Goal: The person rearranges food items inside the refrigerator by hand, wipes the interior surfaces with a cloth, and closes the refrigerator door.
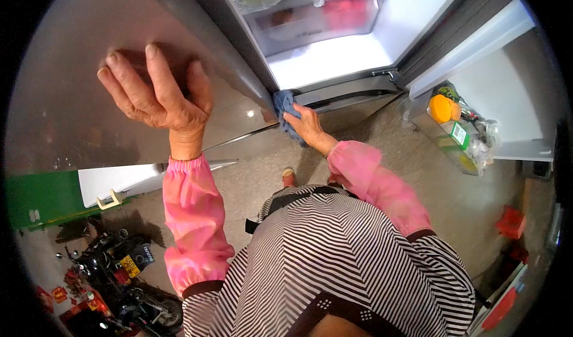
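My left hand (161,95) lies with fingers spread against the closed brownish-grey refrigerator door (71,116). Bunched in my right hand (307,125) is a blue-grey cloth (285,113), pressed at the lower front corner of the open refrigerator compartment (334,62), beside the closed door's edge. A clear drawer (316,17) sits inside the compartment, with plastic bags and green and red items in and above it. Pink sleeve covers run up both my forearms.
The other refrigerator door (525,98) stands open at right, its bin (444,131) holding an orange-lidded jar and bagged items. A motorcycle (119,265) is at lower left, near a green panel (42,197). A red object (511,222) is at far right on the floor.
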The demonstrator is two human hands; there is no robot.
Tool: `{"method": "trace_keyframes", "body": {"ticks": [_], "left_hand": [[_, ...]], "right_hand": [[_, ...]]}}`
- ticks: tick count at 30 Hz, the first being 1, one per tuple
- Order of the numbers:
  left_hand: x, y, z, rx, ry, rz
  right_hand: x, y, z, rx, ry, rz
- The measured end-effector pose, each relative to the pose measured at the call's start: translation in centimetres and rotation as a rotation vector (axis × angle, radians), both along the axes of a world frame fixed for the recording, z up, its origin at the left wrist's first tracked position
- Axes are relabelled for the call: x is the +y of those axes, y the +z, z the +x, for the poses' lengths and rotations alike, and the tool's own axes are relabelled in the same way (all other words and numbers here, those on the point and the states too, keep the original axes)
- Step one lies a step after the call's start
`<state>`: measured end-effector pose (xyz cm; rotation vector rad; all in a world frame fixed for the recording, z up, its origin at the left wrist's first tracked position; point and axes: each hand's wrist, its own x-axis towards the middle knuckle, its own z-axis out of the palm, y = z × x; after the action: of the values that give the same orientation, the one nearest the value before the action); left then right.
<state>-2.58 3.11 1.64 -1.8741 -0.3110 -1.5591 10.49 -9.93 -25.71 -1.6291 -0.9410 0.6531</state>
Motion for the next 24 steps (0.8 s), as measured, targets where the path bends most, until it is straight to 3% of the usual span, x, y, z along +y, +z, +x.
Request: {"method": "trace_keyframes", "body": {"ticks": [3, 9, 13, 15, 17, 19, 24], "left_hand": [[-0.5, 0.1, -0.4, 0.023, 0.078, -0.005], [0.0, -0.1, -0.5, 0.050, 0.055, -0.006], [-0.4, 0.0, -0.3, 0.054, 0.067, -0.013], [-0.4, 0.1, -0.2, 0.059, 0.068, -0.010], [-0.3, 0.2, -0.1, 0.066, 0.060, -0.007], [-0.3, 0.2, -0.2, 0.075, 0.064, -0.009], [-0.4, -0.1, -0.4, 0.087, 0.112, -0.029]], "right_hand": [[-1.0, -1.0, -0.4, -0.154, -0.069, -0.094], [-6.0, -1.5, 1.6, -0.065, 0.242, -0.391], [-6.7, -2.0, 7.0, -0.005, -0.021, -0.114], [-5.4, 6.9, 10.2, -0.105, -0.151, -0.064], [-2.4, 4.7, 14.9, -0.369, -0.327, 0.019], [-0.1, 5.5, 18.3, -0.600, -0.286, -0.208], [6.3, 3.9, 18.3, -0.833, -0.056, -0.387]]}}
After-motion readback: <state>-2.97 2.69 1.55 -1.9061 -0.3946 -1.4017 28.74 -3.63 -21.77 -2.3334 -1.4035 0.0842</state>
